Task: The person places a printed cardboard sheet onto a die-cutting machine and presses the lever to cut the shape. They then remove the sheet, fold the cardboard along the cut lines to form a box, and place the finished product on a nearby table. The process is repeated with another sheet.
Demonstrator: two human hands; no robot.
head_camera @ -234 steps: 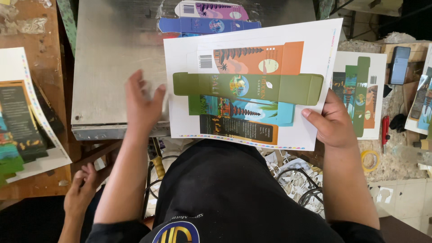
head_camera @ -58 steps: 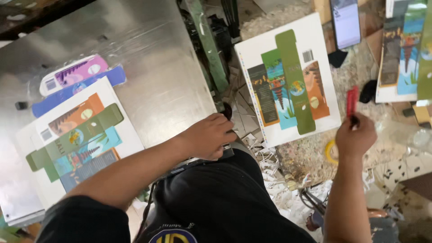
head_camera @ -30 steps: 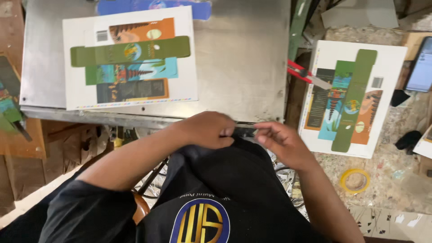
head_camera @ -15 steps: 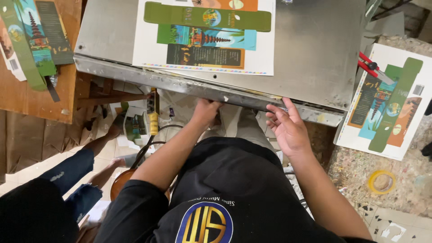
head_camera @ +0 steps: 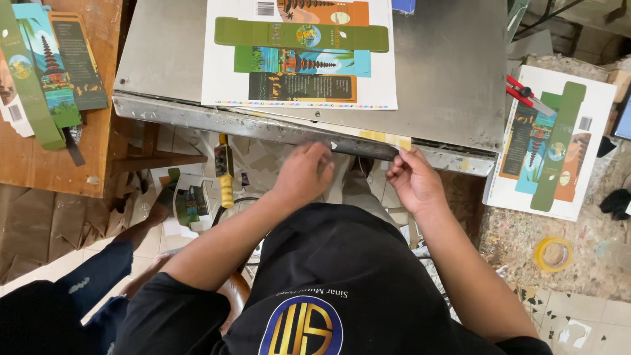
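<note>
Both hands work along the near edge of the metal table (head_camera: 453, 79). The left hand (head_camera: 303, 172) is curled, fingertips pressed to the edge, apparently steadying. The right hand (head_camera: 413, 179) pinches a strip of yellowish tape (head_camera: 384, 137) stuck along that edge, fingers narrow on its right end. A printed sheet (head_camera: 230, 79) lies flat on the table, far of the hands. A second printed sheet (head_camera: 591, 118) with red scissors (head_camera: 522, 92) lies right; a tape roll (head_camera: 553, 253) sits near right.
</note>
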